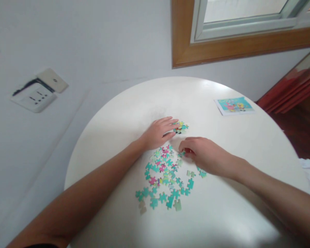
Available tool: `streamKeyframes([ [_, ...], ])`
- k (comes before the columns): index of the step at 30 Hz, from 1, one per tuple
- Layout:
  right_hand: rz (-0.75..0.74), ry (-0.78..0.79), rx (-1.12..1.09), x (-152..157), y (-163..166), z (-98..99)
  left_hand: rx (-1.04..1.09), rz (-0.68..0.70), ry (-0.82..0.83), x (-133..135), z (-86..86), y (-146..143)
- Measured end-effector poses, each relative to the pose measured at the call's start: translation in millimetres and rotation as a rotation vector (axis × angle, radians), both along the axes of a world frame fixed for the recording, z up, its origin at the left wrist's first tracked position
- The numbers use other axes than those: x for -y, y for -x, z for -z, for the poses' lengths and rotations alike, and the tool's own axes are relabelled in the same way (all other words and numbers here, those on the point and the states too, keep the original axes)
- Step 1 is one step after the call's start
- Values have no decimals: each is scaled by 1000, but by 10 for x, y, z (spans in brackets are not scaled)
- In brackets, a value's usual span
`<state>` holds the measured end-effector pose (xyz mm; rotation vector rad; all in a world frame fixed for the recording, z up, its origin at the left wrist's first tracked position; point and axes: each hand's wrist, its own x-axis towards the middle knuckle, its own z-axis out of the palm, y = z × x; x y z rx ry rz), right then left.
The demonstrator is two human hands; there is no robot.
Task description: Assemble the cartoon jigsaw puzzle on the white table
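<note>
My left hand (160,133) lies flat with its fingers stretched out, the tips resting on the left side of a small joined puzzle section (182,126) that shows a yellow cartoon figure. Closer to me, my right hand (205,154) is curled, thumb and fingers pinched at a teal puzzle piece (181,154) on the upper right edge of the loose pile. Loose puzzle pieces (167,172) in teal, pink and pale green spread out below both hands. A few teal pieces (202,173) show from under my right hand, partly covered by it.
A picture card (235,105) with pink and yellow cartoon figures lies at the back right of the round white table (113,124). Behind are a wall with a socket (34,97) and a wood-framed window (182,51). Red cloth (291,89) hangs at the right.
</note>
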<state>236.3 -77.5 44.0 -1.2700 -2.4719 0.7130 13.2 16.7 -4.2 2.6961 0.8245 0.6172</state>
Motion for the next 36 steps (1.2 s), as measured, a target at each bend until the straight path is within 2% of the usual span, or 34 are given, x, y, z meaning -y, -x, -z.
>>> streamKeyframes([
  [2,105,27,-182,-140,-63,-1,-52,46,21,11,-2,4],
  [5,336,42,-415,-410,-195,99,-49,121,21,17,-4,5],
  [9,467,46,-566,-680,-306,315,-55,188,5,33,-15,1],
  [13,468,-10,-598,-762,-276,442,-55,187,2,54,-33,-6],
  [21,403,-18,-456,-803,-244,530,-24,183,15,66,-49,-18],
  [26,447,-139,-276,-800,-238,525,-44,183,10,66,-52,-16],
  [36,412,-178,-233,-760,-217,472,-53,184,23,40,-26,-1],
])
